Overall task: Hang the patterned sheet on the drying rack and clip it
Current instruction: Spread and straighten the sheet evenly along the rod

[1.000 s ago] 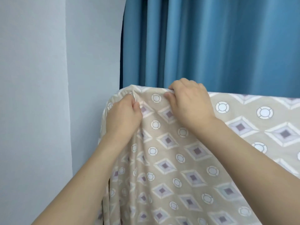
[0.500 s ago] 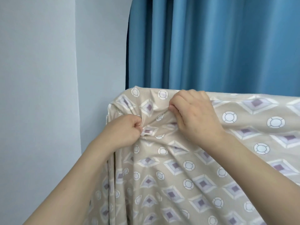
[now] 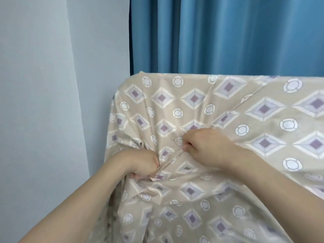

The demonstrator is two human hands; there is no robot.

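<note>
The patterned sheet (image 3: 254, 109), beige with purple diamonds and white circles, hangs over a straight bar that it hides completely; its top fold runs across the frame's middle. My left hand (image 3: 138, 163) grips a bunch of the cloth near the sheet's left side, fingers curled into it. My right hand (image 3: 208, 146) pinches the fabric a little higher and to the right. Creases fan out upward from both grips. The drying rack itself and any clips are hidden.
A blue curtain (image 3: 228, 34) hangs right behind the sheet. A pale grey wall (image 3: 43, 85) fills the left side, close to the sheet's left edge.
Both hands have moved down from the top fold while holding the cloth, drawing the sheet toward me. More fabric now shows above the hands, and the view has tilted down.
</note>
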